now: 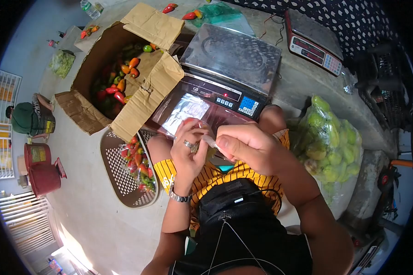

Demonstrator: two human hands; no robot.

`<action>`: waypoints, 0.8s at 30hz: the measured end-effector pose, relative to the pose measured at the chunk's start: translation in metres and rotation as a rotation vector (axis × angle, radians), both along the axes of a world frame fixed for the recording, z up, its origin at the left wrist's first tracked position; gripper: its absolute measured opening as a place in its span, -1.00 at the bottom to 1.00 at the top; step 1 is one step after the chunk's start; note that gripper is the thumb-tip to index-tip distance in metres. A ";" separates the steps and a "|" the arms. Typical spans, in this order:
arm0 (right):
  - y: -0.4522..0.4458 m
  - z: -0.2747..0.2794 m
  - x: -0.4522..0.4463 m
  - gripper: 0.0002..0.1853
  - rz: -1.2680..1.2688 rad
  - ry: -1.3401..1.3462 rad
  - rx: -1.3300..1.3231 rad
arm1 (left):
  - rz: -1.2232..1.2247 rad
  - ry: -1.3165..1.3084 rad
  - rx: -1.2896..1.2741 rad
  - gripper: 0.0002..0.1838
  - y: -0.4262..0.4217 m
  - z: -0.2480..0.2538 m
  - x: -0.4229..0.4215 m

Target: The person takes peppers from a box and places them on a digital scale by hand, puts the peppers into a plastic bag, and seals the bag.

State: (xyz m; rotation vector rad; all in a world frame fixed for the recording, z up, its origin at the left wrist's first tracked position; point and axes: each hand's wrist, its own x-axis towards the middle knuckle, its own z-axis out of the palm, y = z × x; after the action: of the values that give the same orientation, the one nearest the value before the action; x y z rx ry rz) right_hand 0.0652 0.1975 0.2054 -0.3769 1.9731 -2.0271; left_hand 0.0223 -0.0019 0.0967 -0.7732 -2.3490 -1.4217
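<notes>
My left hand (186,144), with a ring and a wrist watch, is closed around a small clear plastic bag (210,141). Something reddish shows at its fingertips, partly hidden. My right hand (248,145) is a fist pinching the bag's gathered end, close beside the left. Both hands are over my lap, in front of a digital scale (229,94) with a metal pan. On the scale's near side lies a shiny clear plastic sheet or bag (186,112). Left of the scale, an open cardboard box (89,68) contains red, orange and green peppers (119,89).
A perforated basket (112,162) holds bagged peppers (140,167) on the floor at left. A big clear bag of green vegetables (328,146) stands at right. A second scale (314,43) sits on the concrete ledge. Another person (30,117) is at far left near red buckets (41,169).
</notes>
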 end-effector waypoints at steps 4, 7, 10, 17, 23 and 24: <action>0.003 -0.015 -0.003 -0.63 -0.029 -0.029 0.038 | -0.054 -0.319 0.133 -0.98 -0.003 -0.021 -0.002; 0.006 -0.018 -0.001 -0.63 -0.079 -0.023 0.085 | 0.016 -0.409 0.107 -0.96 -0.002 -0.022 0.002; 0.006 -0.019 -0.005 -0.64 -0.114 0.027 0.152 | 0.155 -0.381 0.171 -0.92 0.001 -0.027 0.006; 0.000 -0.010 -0.007 -0.62 -0.086 0.049 0.139 | 0.264 -0.240 -0.011 -0.86 0.006 -0.010 0.017; 0.004 -0.006 -0.008 -0.60 -0.084 0.015 0.112 | 0.236 -0.031 -0.178 -0.87 -0.006 0.013 -0.004; 0.003 -0.011 -0.007 -0.60 -0.088 0.021 0.113 | 0.183 -0.172 -0.016 -0.88 -0.008 0.001 -0.009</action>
State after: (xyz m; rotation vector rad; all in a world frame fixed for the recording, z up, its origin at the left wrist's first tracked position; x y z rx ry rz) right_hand 0.0580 0.2004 0.1947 -0.2923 2.1411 -1.9588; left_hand 0.0134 -0.0103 0.0974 -0.4412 -2.4875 -1.4430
